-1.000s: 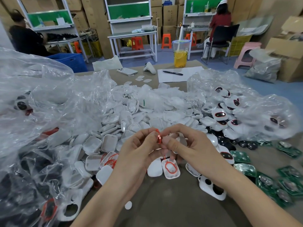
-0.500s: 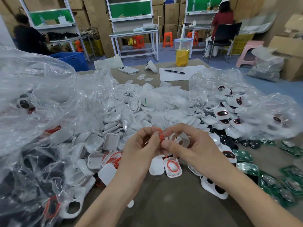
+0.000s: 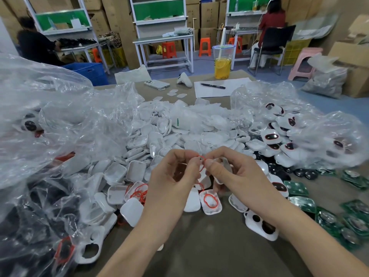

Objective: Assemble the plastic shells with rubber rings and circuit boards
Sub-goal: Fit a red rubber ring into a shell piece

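A person's forearms are reaching in from 6 o'clock over the brown table [image 3: 201, 248]. Above it the left hand [image 3: 171, 176] and right hand [image 3: 239, 176] are held close together, both pinching a thin red rubber ring [image 3: 202, 156] between thumb and forefinger and holding it in the air over the parts.

Directly beneath the hands a white shell [image 3: 212, 211] is lying open side up on the table, with a second red ring [image 3: 204, 199] sitting inside it. At 4 o'clock from the hands a two-holed white shell [image 3: 261, 224] is resting on the table. Green circuit boards [image 3: 297, 188] are lying spread toward 3 o'clock. At 8 o'clock loose red rings [image 3: 139, 191] are lying tangled in another open shell.

A heap of white shells [image 3: 159, 136] is spreading across the table at 12 o'clock. A clear plastic bag [image 3: 60, 120] is billowing at 9 o'clock, and a second bag [image 3: 329, 140] at 2 o'clock is holding more shells.

Farther off, a phone [image 3: 156, 84], a pen [image 3: 212, 86] on a sheet of paper [image 3: 235, 84] and a cup of yellow drink [image 3: 222, 62] are sitting near the table's far edge. Beyond, a person in red [image 3: 271, 23] is sitting on a black chair at 1 o'clock.
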Motion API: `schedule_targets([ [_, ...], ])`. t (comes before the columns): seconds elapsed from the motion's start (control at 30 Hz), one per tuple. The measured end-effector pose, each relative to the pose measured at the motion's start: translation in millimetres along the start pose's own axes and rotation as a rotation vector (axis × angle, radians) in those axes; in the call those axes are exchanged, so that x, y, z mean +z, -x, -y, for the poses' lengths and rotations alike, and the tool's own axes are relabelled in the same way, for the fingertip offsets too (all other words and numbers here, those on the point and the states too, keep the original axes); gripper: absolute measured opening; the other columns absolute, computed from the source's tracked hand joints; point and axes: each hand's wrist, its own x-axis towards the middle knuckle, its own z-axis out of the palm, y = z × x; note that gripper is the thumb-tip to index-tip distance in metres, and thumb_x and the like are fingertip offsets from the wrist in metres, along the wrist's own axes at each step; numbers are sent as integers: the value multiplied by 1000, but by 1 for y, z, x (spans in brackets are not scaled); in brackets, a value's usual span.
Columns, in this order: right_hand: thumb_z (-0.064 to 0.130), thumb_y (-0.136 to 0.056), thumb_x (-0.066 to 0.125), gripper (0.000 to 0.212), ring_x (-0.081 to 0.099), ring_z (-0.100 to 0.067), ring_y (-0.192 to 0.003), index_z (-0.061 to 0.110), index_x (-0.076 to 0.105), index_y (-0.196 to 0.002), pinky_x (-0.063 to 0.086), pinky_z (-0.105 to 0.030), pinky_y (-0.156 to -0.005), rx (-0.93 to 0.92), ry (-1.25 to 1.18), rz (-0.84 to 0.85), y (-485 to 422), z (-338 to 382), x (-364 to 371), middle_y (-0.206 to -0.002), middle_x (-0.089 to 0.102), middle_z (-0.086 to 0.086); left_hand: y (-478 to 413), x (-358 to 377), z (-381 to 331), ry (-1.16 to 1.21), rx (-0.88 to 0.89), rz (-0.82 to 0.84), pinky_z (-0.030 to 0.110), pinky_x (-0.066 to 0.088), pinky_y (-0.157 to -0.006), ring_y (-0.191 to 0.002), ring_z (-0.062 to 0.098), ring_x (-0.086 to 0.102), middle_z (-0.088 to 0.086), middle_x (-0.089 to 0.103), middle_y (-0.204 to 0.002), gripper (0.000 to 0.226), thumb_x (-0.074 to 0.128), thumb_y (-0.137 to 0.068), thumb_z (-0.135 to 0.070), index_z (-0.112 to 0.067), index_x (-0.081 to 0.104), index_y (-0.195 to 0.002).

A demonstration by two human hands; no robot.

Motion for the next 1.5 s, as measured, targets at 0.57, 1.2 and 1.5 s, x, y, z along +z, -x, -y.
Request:
schedule_targets([
  [0.57, 40, -97, 61, 9, 62, -6, -54, 45, 66, -90, 50, -19, -54, -147, 357, -49, -3, -7, -8, -71, 63, 20, -9, -10, 1, 337, -301, 231, 27, 58, -80, -83, 19, 71, 10, 75, -92, 20, 71, -84, -27, -12, 79, -94],
  [1.2, 25, -101, 55, 23, 50, -12, -58, 30, 64, -122, 44, -18, -56, 139, -206, 40, -7, -7, -4, -65, 61, -2, -2, 0, 6, -47, 64, 25, 11, 51, -82, -94, -1, 69, -21, 74, -102, 31, 77, -88, -22, -50, 71, -99],
  [1.5, 35, -98, 48, 36, 68, -17, -96, 17, 67, -123, 54, -26, -76, 87, -261, 67, -6, -11, 3, -113, 71, -8, 0, 0, 12, -375, 318, -1, 5, 41, -87, -108, -1, 62, -24, 62, -115, 32, 69, -93, -33, -53, 63, -116],
])
